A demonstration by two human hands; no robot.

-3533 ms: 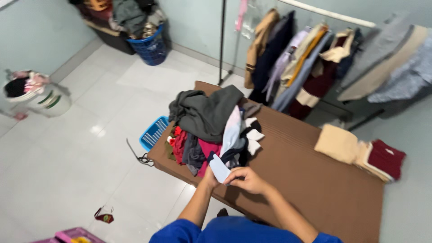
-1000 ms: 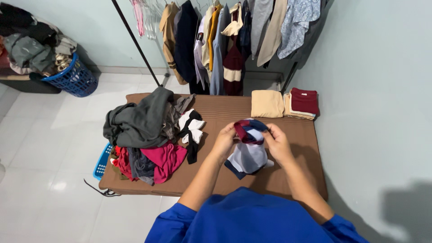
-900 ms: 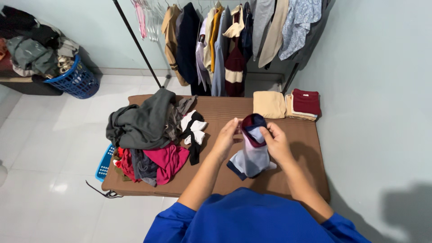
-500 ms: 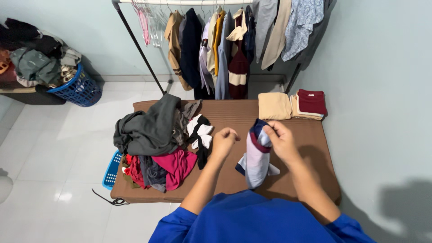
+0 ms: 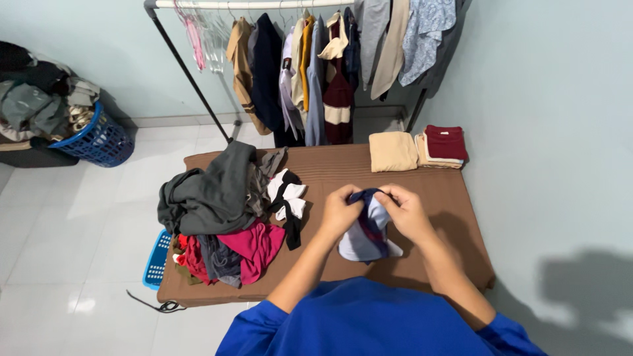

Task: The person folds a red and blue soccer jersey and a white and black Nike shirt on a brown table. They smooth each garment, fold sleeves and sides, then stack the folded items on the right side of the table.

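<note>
Pale-blue garment (image 5: 366, 234) with navy trim is bunched above the brown counter (image 5: 448, 198), near its middle. Left hand (image 5: 339, 212) and right hand (image 5: 407, 212) grasp it with clenched fingers; its shape stays hidden.

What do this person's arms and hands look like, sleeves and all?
Both arms are bare from above the elbow down, under short bright blue sleeves of a plain top. The left hand and right hand are bare: no gloves, watch or rings visible.

Pale green walls (image 5: 547, 99), glossy white tile floor (image 5: 72, 217), clothes rack (image 5: 217, 5), brown mattress (image 5: 455, 198).
</note>
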